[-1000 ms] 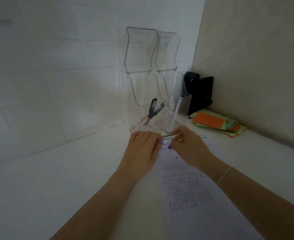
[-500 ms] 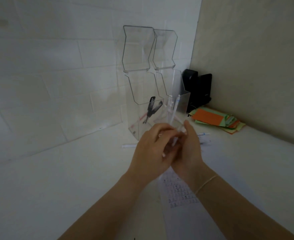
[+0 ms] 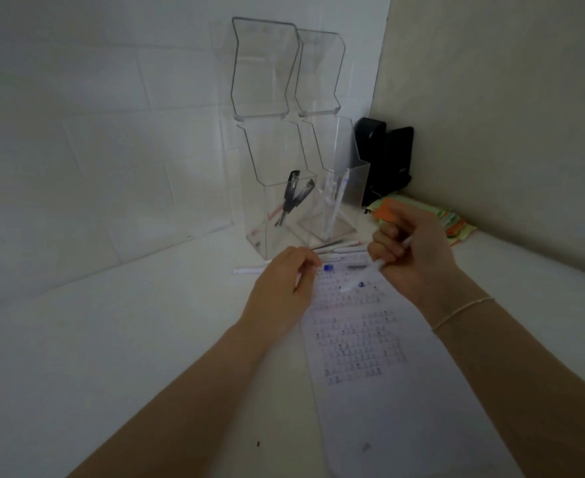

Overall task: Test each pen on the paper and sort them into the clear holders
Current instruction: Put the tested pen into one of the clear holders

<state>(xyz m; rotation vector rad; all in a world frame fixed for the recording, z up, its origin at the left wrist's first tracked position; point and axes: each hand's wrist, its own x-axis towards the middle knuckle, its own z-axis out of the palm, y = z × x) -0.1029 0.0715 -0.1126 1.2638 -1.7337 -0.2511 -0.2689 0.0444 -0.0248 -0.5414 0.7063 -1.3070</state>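
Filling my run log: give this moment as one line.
right hand: grips white pen above paper | left hand: fingers curled, contents unclear | stage: testing

No text, label, brand or number can be read here. The white sheet of paper (image 3: 370, 339) on the white bench (image 3: 111, 339) carries rows of small dark marks, running from its middle toward 12 o'clock, but they are too small and blurred to make out as letters or digits.
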